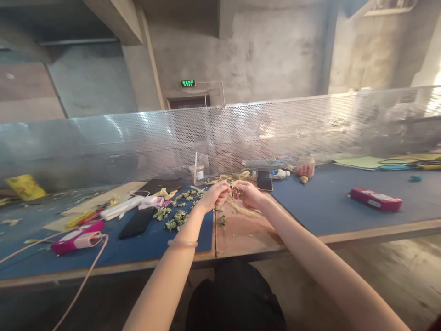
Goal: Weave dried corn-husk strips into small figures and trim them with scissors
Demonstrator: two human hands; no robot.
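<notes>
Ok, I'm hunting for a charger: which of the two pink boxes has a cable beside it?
The left pink box, near the black phone: a pale cable curves round its end. The right pink box has no cable by it.

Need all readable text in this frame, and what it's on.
"EXIT": green sign on the far wall; the line above it is too small to read.
Too blurred to read: print on the red box, yellow sheet, cup label.
No text: pale strands held by left hand and right hand.
</notes>
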